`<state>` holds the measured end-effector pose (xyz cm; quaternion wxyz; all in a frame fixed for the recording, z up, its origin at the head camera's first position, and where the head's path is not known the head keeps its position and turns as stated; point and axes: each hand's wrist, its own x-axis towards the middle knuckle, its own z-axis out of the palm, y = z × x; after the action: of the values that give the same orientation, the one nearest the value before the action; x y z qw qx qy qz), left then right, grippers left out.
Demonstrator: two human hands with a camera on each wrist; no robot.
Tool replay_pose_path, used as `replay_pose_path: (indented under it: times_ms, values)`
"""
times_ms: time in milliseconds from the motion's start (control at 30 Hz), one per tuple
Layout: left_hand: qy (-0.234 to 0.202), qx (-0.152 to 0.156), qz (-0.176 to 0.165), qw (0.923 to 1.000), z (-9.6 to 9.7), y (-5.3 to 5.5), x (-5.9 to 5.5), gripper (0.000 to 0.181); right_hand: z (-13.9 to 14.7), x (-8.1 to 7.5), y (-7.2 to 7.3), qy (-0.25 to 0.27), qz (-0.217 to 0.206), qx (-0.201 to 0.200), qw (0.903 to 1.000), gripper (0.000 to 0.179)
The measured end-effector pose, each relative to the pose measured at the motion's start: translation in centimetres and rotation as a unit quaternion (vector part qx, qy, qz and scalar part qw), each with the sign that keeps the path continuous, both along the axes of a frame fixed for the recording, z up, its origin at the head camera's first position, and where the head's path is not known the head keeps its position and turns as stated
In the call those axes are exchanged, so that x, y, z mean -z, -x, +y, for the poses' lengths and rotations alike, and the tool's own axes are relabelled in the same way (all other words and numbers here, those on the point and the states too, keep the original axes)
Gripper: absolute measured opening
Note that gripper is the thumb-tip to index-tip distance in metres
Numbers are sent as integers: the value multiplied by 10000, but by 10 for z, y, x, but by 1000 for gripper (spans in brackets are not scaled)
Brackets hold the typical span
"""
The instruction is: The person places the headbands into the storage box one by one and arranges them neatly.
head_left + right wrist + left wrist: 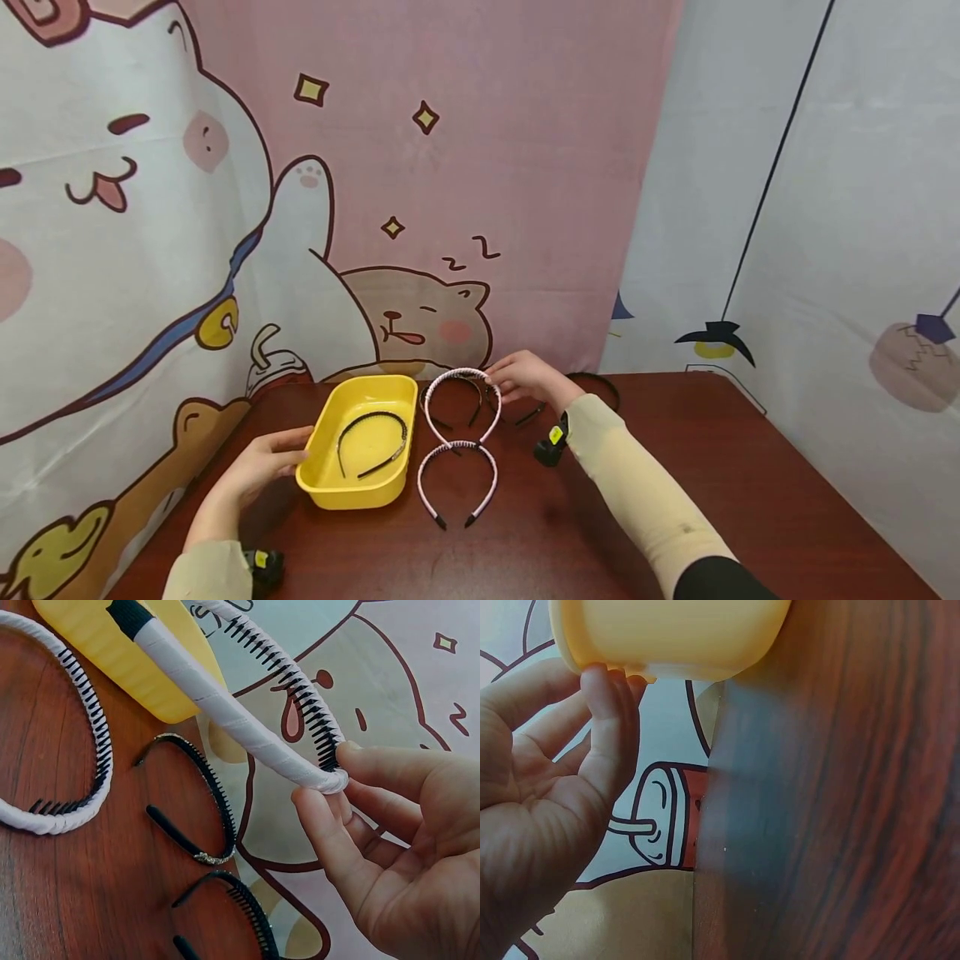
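My right hand (527, 380) pinches a pale pink headband (240, 735) between thumb and fingers and holds it up over the table. The headband has black inner teeth and dark end caps. A second pale pink headband (422, 483) lies nearer on the table, its ends toward me. At the left, my left hand (258, 467) grips the rim of a yellow plastic basin (352, 500), the fingertips at its edge in the left wrist view. Inside the basin lies a black toothed headband (372, 414).
Behind the held headband are black headbands, one with a glittery patch (214, 859) and another below it (259, 915) in the right wrist view. Another black headband (618, 393) lies beyond my right wrist. A cartoon-printed curtain (540, 167) hangs along the table's (750, 467) far edge.
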<state>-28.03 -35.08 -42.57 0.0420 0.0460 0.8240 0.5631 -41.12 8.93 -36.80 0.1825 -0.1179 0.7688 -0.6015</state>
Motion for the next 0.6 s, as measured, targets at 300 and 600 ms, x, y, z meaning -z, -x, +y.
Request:
replay_pose_path:
  times_ms: [300, 600]
  values:
    - [-68, 17, 13, 10000, -2, 0, 1, 57, -9, -4, 4, 38, -49, -17, 10000, 35]
    - [-119, -2, -83, 9999, 0, 2, 1, 56, -17, -9, 2, -31, 8, -62, 10000, 30]
